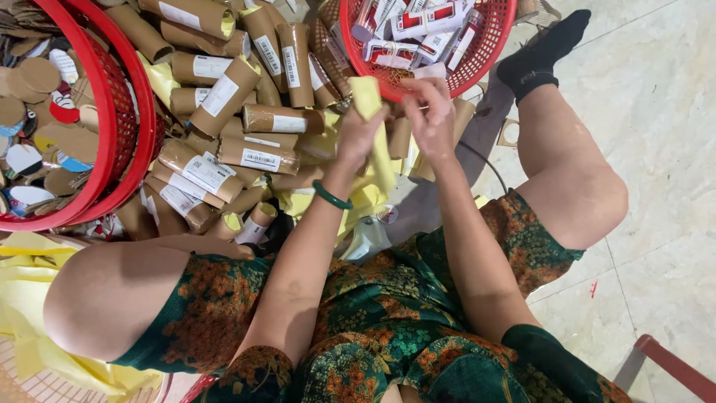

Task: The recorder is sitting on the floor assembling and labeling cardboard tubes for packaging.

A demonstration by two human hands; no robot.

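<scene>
Both hands meet over a yellow sheet: the left hand is closed around its middle, and the right hand pinches its upper end with the fingertips, just below the rim of the red basket of small red-and-white boxes. The sheet hangs down between the wrists toward more yellow paper on the floor. Judging by this, the wrapping or unwrapping step is under way; the next move calls for a steady pinch while the left turns the sheet. A heap of brown tubes lies just left, beside a second basket of card discs.
</scene>
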